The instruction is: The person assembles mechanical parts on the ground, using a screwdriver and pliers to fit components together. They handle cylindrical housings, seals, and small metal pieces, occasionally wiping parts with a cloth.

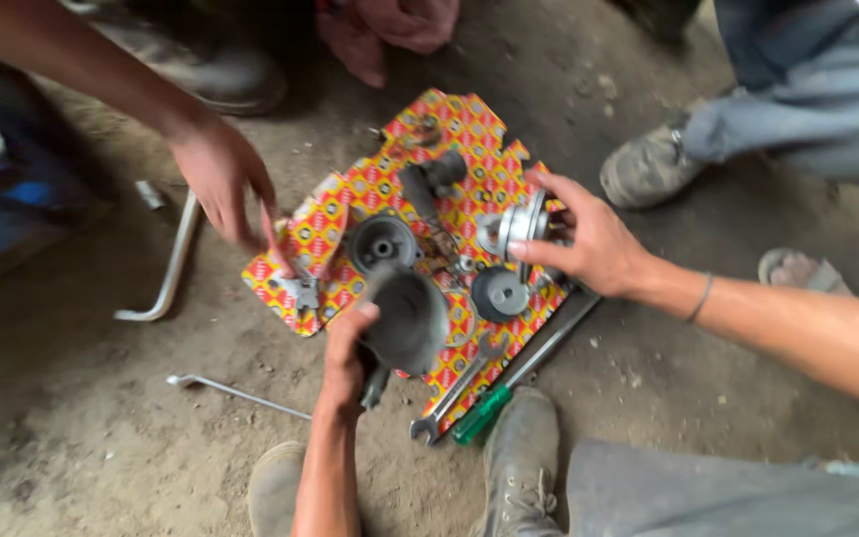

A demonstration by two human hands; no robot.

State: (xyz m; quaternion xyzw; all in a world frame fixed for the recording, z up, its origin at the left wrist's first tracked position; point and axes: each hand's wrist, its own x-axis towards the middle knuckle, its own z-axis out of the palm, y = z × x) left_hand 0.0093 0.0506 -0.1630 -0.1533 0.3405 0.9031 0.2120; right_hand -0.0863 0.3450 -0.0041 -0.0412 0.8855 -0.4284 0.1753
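Four hands (221, 174), one spanner (454, 393), one screwdriver (484, 410)

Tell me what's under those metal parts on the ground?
A red-and-yellow patterned cardboard sheet lies under them, on the dirt floor. Parts and hands hide its middle, like the dark cup-shaped part in the left hand.

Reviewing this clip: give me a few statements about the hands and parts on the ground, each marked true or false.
1. The left hand grips a dark cup-shaped part. True.
2. The parts lie on a plain blue cloth. False: they lie on a red-and-yellow patterned sheet.
3. The right hand grasps a silvery round part. True.
4. The green-handled screwdriver lies at the sheet's top corner. False: it lies at the lower edge, beside a spanner.
5. A bent metal rod lies on the dirt left of the sheet. True.
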